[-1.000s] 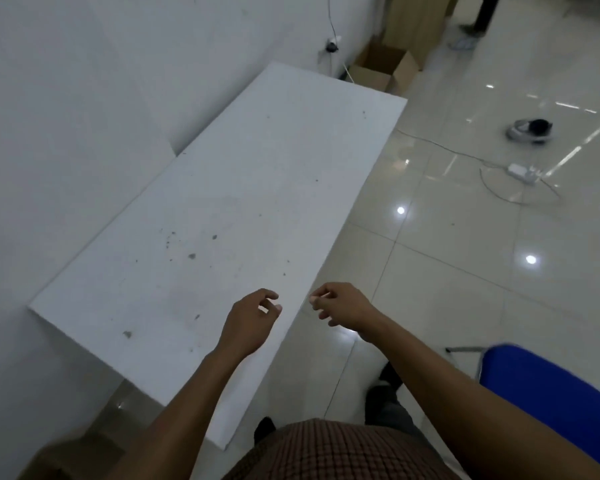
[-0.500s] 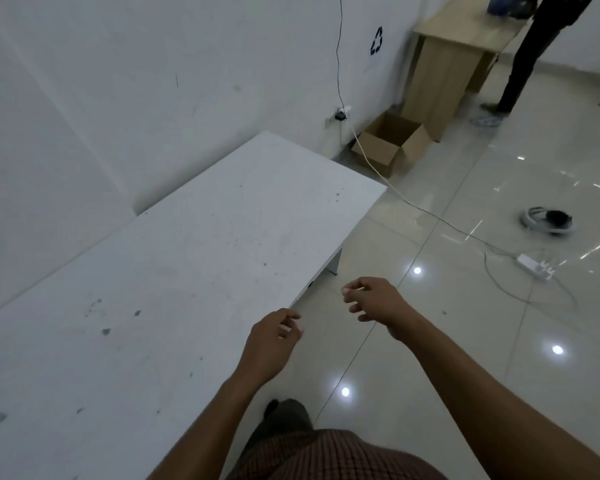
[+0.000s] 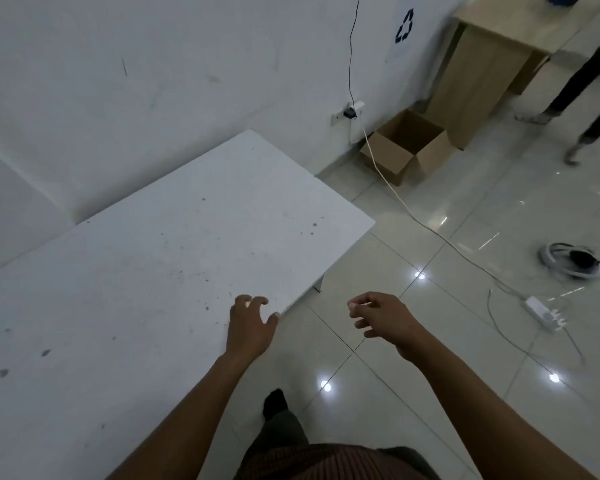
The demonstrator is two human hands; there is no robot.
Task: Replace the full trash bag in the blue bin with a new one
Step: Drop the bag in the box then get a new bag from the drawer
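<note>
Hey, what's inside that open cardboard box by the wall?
The cardboard box stands open; only bare brown inner walls show. Its near wall hides much of the bottom, so contents there cannot be seen.

I log the table (image 3: 136, 271) as white, freckled with dark grey specks and smudges; wall (image 3: 153, 81) white, 1 black recycling symbol (image 3: 404, 26) on it, 1 thin black cable (image 3: 350, 46) down it; floor (image 3: 465, 341) pale glossy tile, thin dark grout lines, 3 bright white light spots; cardboard box (image 3: 409, 147) brown; cabinet (image 3: 478, 74) light wood tone; cord (image 3: 430, 230) white; power strip (image 3: 542, 313) white; round device (image 3: 568, 261) white and black; wearer's shirt (image 3: 326, 462) reddish-brown, fine dark check; bystander's trousers (image 3: 582, 74) black; blue object (image 3: 565, 0) at the top edge, too cropped for me to identify.
</note>
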